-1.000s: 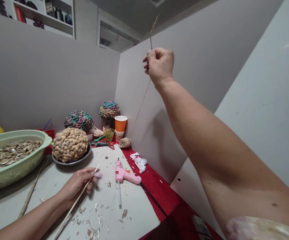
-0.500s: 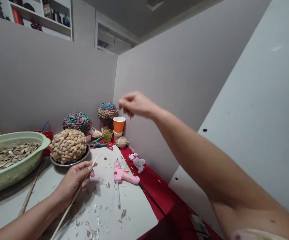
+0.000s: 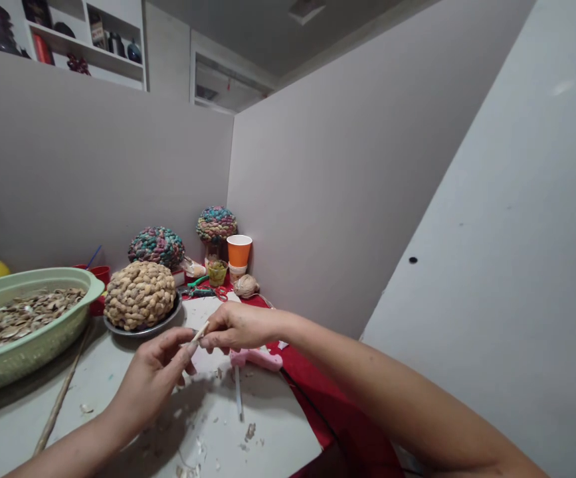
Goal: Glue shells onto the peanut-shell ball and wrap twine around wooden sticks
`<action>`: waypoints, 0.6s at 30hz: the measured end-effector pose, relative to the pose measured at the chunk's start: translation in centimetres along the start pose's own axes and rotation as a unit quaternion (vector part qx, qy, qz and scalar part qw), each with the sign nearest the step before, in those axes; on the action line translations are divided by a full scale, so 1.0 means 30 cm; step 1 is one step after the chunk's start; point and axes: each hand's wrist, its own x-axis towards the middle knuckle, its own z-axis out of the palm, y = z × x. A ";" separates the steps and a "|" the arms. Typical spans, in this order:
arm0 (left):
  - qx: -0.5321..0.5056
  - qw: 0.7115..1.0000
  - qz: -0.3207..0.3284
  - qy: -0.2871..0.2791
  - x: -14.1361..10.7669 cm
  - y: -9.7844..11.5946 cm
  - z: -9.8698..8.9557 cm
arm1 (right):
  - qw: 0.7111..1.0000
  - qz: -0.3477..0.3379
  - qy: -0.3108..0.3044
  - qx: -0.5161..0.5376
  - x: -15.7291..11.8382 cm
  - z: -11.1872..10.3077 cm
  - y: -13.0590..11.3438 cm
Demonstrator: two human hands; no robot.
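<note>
My left hand (image 3: 161, 365) pinches a thin pale stick (image 3: 200, 331) near its tip, above the white board. The fingers of my right hand (image 3: 228, 326) are closed at the same tip, touching or nearly touching my left fingertips; what they hold is too small to make out. Just beyond and below my right hand lies a pink glue gun (image 3: 262, 359), partly covered by it, with a glue stick (image 3: 238, 395) pointing toward me. A dome of tan shells (image 3: 141, 295) rests in a metal dish (image 3: 143, 330) to the left.
A green basin (image 3: 43, 345) of shell pieces stands at the left, beside a long brown stick (image 3: 63, 398). Colourful domes (image 3: 155, 247), an orange cup (image 3: 238, 252), a twine ball (image 3: 246, 286) and pliers (image 3: 200, 291) sit at the back. Scraps lie on the board (image 3: 272, 425).
My right hand has come down from up by the wall to the tip of the stick at my left hand. It now hides part of the glue gun.
</note>
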 end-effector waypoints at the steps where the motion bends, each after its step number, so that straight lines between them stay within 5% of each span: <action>1: -0.002 1.000 -0.007 0.003 0.006 -0.002 -0.002 | 1.000 -0.001 0.003 0.022 0.000 -0.002 0.002; 5: -0.033 0.998 -0.025 0.043 0.026 0.019 -0.018 | 0.998 0.041 0.033 0.033 -0.012 -0.052 0.028; 12: -0.107 0.989 -0.046 0.087 0.028 0.063 -0.047 | 0.934 0.230 0.254 -0.103 -0.078 -0.208 0.229; 18: -0.196 0.968 -0.028 0.155 0.001 0.156 -0.073 | 0.875 0.394 0.217 -0.181 -0.145 -0.196 0.400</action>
